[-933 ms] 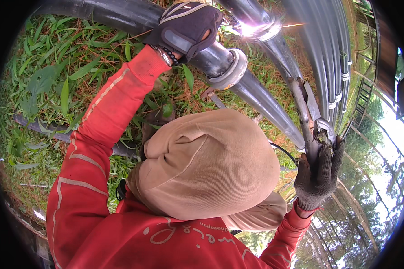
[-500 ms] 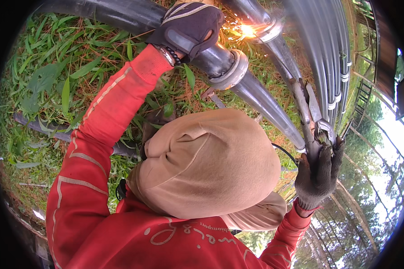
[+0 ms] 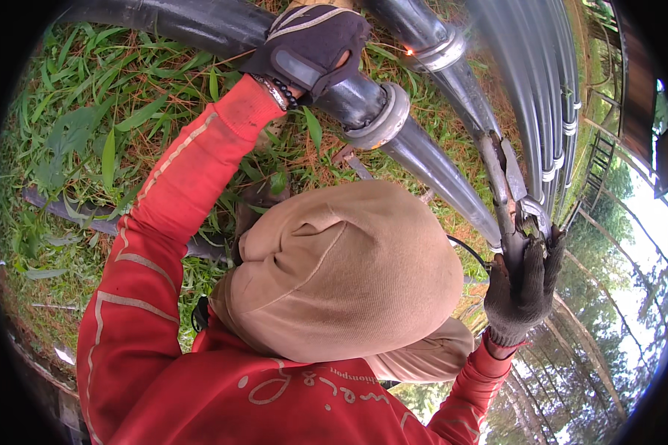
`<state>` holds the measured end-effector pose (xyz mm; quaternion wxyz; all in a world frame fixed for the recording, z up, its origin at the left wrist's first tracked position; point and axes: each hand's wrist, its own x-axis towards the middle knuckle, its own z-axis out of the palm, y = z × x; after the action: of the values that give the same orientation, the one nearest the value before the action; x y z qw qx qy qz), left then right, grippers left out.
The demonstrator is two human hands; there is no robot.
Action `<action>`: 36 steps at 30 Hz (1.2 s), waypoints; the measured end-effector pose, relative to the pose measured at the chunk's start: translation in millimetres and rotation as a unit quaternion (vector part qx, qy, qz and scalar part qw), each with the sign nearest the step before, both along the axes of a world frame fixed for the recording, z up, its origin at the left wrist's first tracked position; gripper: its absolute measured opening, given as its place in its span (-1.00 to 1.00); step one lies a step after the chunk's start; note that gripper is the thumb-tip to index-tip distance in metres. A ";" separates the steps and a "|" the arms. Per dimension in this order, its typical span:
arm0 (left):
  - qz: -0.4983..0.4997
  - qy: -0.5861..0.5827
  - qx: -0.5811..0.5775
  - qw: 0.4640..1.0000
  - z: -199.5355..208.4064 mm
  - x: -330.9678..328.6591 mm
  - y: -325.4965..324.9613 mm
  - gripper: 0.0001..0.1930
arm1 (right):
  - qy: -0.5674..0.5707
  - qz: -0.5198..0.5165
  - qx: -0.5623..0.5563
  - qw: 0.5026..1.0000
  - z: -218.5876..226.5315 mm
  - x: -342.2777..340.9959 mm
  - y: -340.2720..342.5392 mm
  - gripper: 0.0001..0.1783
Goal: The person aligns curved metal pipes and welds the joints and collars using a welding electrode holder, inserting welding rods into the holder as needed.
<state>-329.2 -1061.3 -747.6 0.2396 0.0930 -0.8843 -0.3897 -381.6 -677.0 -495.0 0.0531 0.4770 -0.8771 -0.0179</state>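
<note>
My left hand (image 3: 312, 48), in a dark glove with a grey strap, is closed over a thick black pipe (image 3: 352, 100), just behind its pale metal flange ring (image 3: 386, 117). Its fingertips are partly hidden at the top edge. My right hand (image 3: 523, 297), in a dark knitted glove, grips a worn welding electrode holder (image 3: 513, 193) with long jaws. The jaws point up toward a second black pipe (image 3: 464, 93). A small orange glow (image 3: 409, 52) shows beside that pipe's ring (image 3: 441, 53). The electrode itself is hard to make out.
A stack of long dark pipes (image 3: 538, 96) lies to the right, with pale rings. A black cable (image 3: 467, 248) curves near my right hand. Grass (image 3: 148, 89) covers the ground at left, with a dark bar (image 3: 74, 208) in it. My covered knee (image 3: 356, 267) is between my arms.
The bright arc and sparks at the second pipe's ring have died down to a small orange glow. My right hand and the electrode holder have shifted slightly left; my left hand stays put.
</note>
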 end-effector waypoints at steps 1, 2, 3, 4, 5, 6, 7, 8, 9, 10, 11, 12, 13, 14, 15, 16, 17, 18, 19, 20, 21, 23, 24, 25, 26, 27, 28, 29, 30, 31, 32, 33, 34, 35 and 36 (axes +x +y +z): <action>0.001 0.019 0.002 1.000 -0.6 0.2 0.2 -0.86 | -0.001 0.000 -0.001 1.000 -0.2 -0.1 -1.3 -0.30; 0.002 0.018 0.002 1.000 -0.3 0.3 -0.1 -0.86 | 0.004 -0.001 0.008 1.000 -0.1 0.0 -3.2 -0.30; -0.002 0.013 -0.002 1.000 0.3 0.4 -0.6 -0.86 | 0.008 -0.003 0.017 1.000 -0.3 -0.2 -4.2 -0.29; -0.006 0.008 -0.004 1.000 0.8 0.0 -0.9 -0.86 | 0.008 -0.003 0.018 1.000 -0.7 -0.6 -3.7 -0.29; -0.006 0.008 -0.004 1.000 0.7 -1.4 -1.9 -0.86 | 0.011 0.001 0.012 1.000 -1.3 -1.1 -2.6 -0.29; -0.028 -0.038 -0.003 0.999 -0.2 -4.1 -3.7 -0.85 | 0.014 0.004 0.006 1.000 -1.7 -1.4 -2.0 -0.29; -0.049 -0.085 -0.002 0.995 -1.5 -6.3 -5.6 -0.85 | 0.013 0.004 0.006 1.000 -1.7 -1.6 -2.2 -0.29; -0.028 -0.045 -0.026 0.998 -5.6 -6.7 -2.6 -0.84 | 0.009 0.006 0.004 1.000 -1.5 -1.8 -2.7 -0.28; -0.028 -0.045 -0.026 0.998 -7.1 -5.8 -3.2 -0.84 | 0.005 0.008 0.003 1.000 -1.1 -1.8 -3.0 -0.27; -0.028 -0.042 -0.013 0.999 -3.6 -4.8 -3.8 -0.84 | 0.005 0.008 0.003 1.000 -1.1 -1.9 -2.7 -0.27; -0.029 -0.039 0.000 0.999 -2.0 -4.3 -4.0 -0.84 | 0.007 0.005 0.014 1.000 -1.1 -2.0 -2.5 -0.27; -0.029 -0.039 0.000 0.999 -4.1 -4.1 -2.3 -0.84 | 0.009 0.003 0.026 1.000 -1.3 -2.1 -2.1 -0.27; -0.014 -0.011 -0.029 0.999 -6.5 -3.7 0.3 -0.83 | 0.009 0.002 0.027 1.000 -1.8 -1.9 -0.8 -0.27; 0.001 0.018 -0.057 0.998 -8.0 -3.6 1.8 -0.81 | 0.005 -0.008 0.018 1.000 -2.6 -1.6 1.7 -0.28; 0.000 0.019 -0.056 0.998 -8.6 -3.6 0.6 -0.81 | 0.000 -0.019 0.009 1.000 -2.4 -1.4 3.8 -0.29; -0.016 -0.011 -0.026 0.999 -5.4 -2.6 -3.0 -0.80 | 0.000 -0.018 0.009 1.000 -1.0 -2.3 5.4 -0.29; -0.031 -0.039 0.004 0.999 -3.9 -1.6 -5.3 -0.78 | 0.021 0.009 0.001 1.000 1.3 -3.5 7.4 -0.30; -0.031 -0.040 0.004 0.999 -6.3 -0.4 -5.4 -0.78 | 0.042 0.037 -0.006 0.998 2.9 -4.4 8.0 -0.31; -0.011 -0.003 0.004 1.000 -11.1 0.8 -3.4 -0.79 | 0.042 0.036 -0.006 0.998 4.2 -3.1 6.0 -0.31; 0.010 0.035 0.004 0.999 -14.7 1.7 -1.3 -0.80 | 0.032 0.030 -0.009 0.999 5.6 -1.0 2.0 -0.31; 0.030 0.072 0.005 0.997 -17.3 2.0 0.0 -0.80 | 0.023 0.025 -0.013 0.999 6.5 0.2 -0.3 -0.32; 0.038 0.083 0.003 0.996 -15.8 0.9 2.8 -0.81 | 0.021 0.020 -0.003 1.000 7.1 0.2 -0.9 -0.32; 0.046 0.094 0.000 0.995 -14.6 1.0 4.2 -0.81 | 0.018 0.017 0.005 1.000 7.2 0.1 -1.1 -0.33; 0.046 0.094 0.000 0.995 -10.7 1.6 3.1 -0.81 | 0.018 0.017 0.005 1.000 6.4 -0.3 -0.7 -0.33; 0.022 0.033 0.009 0.999 -4.3 1.7 0.2 -0.82 | 0.022 0.019 0.005 1.000 5.5 -0.9 -0.1 -0.33; -0.003 -0.028 0.018 0.999 0.1 1.5 -1.9 -0.83 | 0.026 0.021 0.005 0.999 4.4 -1.5 0.5 -0.33; -0.002 -0.028 0.017 0.999 2.5 0.8 -3.2 -0.83 | 0.026 0.022 0.004 0.999 3.4 -2.5 0.4 -0.33; -0.013 -0.045 0.032 0.998 4.4 0.0 -4.0 -0.84 | 0.016 0.025 -0.002 1.000 2.4 -3.5 0.3 -0.33; -0.024 -0.062 0.047 0.997 5.5 -0.8 -4.2 -0.86 | 0.005 0.028 -0.008 1.000 1.7 -4.3 -0.1 -0.32; -0.023 -0.062 0.046 0.997 5.4 -0.8 -2.7 -0.86 | 0.005 0.028 -0.008 1.000 1.4 -4.5 -0.8 -0.32; -0.008 -0.034 0.045 0.998 4.5 -0.4 -0.4 -0.86 | 0.009 0.026 -0.002 1.000 1.4 -4.7 -1.8 -0.32; 0.007 -0.005 0.043 0.999 3.9 -0.1 0.8 -0.87 | 0.013 0.023 0.004 1.000 1.2 -4.9 -2.4 -0.32; 0.006 -0.006 0.043 0.999 3.3 -0.5 0.1 -0.87 | 0.013 0.023 0.004 1.000 1.0 -5.2 -2.6 -0.32; -0.014 -0.018 0.057 0.998 2.0 -1.5 -1.1 -0.86 | 0.014 0.019 0.008 1.000 0.8 -5.6 -2.6 -0.32; -0.034 -0.030 0.070 0.996 0.7 -2.6 -2.2 -0.86 | 0.016 0.016 0.011 1.000 0.7 -5.7 -2.6 -0.32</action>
<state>-331.8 -1063.5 -746.9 0.1924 0.0908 -0.8642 -0.4560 -387.3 -679.6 -494.3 0.0619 0.4911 -0.8682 -0.0342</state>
